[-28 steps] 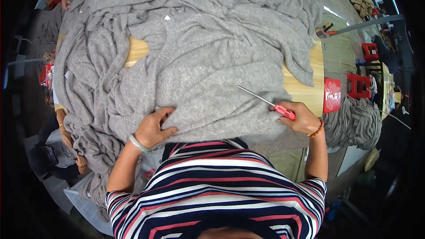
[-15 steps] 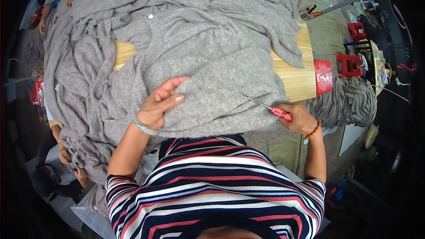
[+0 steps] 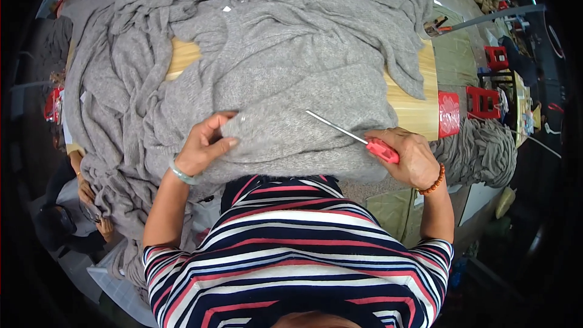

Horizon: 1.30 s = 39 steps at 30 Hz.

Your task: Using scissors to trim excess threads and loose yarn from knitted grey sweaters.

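A large grey knit fabric (image 3: 291,91) lies in loose folds toward me. At its near left part, my left hand (image 3: 203,143) has thumb and fingers around the edge of the knit; the fabric beside it is slightly blurred. My right hand (image 3: 410,155) is closed on a red-handled tool (image 3: 382,150) with a thin, straight metal shaft. That shaft lies over the fabric, pointing up and to the left. What shape its tip has is too small to tell. The right fingertips are partly hidden behind the handle and the knit.
Under the fabric is a wooden table (image 3: 419,109). A red stool (image 3: 449,114) stands by its right edge, next to a heap of grey knit (image 3: 480,152). Another person's hands (image 3: 97,212) are at the lower left. A clamp-like fitting (image 3: 436,27) sits at the far right.
My left hand has moved slightly left. The tool has turned, so more of its shaft shows, and the right hand has shifted a little right. The view has also shifted slightly.
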Tool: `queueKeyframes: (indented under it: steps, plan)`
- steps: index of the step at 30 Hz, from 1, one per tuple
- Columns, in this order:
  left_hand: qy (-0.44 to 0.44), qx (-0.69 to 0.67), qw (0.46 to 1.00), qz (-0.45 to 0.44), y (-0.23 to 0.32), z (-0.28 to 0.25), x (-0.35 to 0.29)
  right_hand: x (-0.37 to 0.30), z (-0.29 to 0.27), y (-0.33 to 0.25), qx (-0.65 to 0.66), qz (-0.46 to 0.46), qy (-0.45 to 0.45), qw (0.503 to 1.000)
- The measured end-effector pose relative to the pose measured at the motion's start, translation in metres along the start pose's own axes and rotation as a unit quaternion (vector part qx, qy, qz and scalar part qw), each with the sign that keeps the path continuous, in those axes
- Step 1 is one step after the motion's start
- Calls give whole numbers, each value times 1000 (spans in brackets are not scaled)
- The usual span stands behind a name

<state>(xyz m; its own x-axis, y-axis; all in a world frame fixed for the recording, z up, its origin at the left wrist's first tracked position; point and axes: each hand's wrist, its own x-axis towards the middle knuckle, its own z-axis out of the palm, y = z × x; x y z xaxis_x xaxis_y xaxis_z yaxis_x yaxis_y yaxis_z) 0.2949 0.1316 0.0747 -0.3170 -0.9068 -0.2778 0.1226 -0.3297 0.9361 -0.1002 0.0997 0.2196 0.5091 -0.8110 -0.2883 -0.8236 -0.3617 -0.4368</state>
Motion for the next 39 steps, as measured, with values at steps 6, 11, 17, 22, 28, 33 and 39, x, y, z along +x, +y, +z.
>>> queueKeyframes:
  steps: [6,11,17,22,28,33,39]
  plan:
    - [88,-84,992,37,-29,6,11,34,3,-29,-53,-79,-61,994]
    - [198,-134,971,-5,-47,3,9,45,8,-45,-57,-98,-103,988]
    - [205,-121,971,9,-46,-5,6,57,18,-55,-74,-139,-129,979]
    - [153,-144,978,0,-34,-3,7,62,28,-49,-49,-149,-56,986]
    - [153,-72,985,32,-22,5,17,69,24,-51,-83,-116,-44,989]
    - [134,-56,989,21,-23,4,17,69,25,-50,-71,-120,-42,989]
    - [189,-110,976,-16,-34,1,22,71,26,-51,-57,-124,-66,988]
